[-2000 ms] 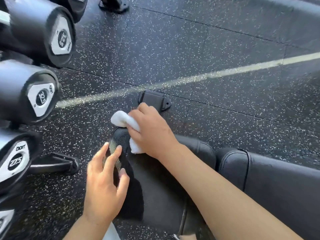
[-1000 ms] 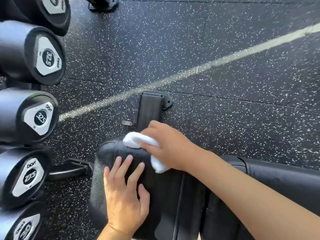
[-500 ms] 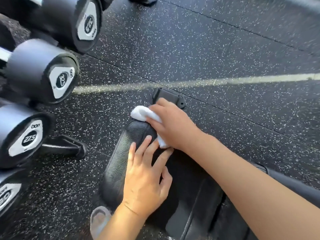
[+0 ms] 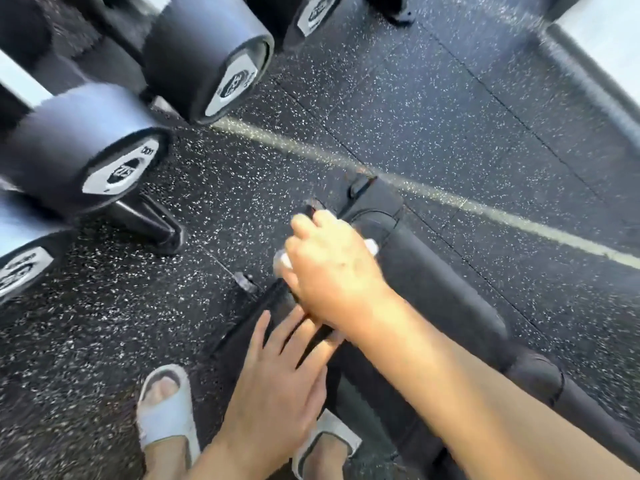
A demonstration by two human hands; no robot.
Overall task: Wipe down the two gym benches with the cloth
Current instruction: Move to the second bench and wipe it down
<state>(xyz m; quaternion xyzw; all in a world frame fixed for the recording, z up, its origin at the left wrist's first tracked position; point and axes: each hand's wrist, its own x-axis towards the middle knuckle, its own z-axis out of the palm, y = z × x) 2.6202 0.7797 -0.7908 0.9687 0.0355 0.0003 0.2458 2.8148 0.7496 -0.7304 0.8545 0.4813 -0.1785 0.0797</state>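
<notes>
One cloth point(image 4: 282, 259), two hands point(image 4: 332, 271)

Dumbbells point(image 4: 207, 57), sandals point(image 4: 168, 410), speckled floor point(image 4: 450, 98)

Black bench pad point(image 4: 440, 296); white cloth point(image 4: 282, 259); black floor point(image 4: 450, 109) flecked white, pale stripe point(image 4: 485, 207); grey-white slides point(image 4: 166, 414).

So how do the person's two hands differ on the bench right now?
The right hand is curled around the white cloth at the end of the bench pad; the left hand holds nothing. The right hand's fingers are bent; the left hand's fingers lie straight and spread. Both are on the same pad.
</notes>
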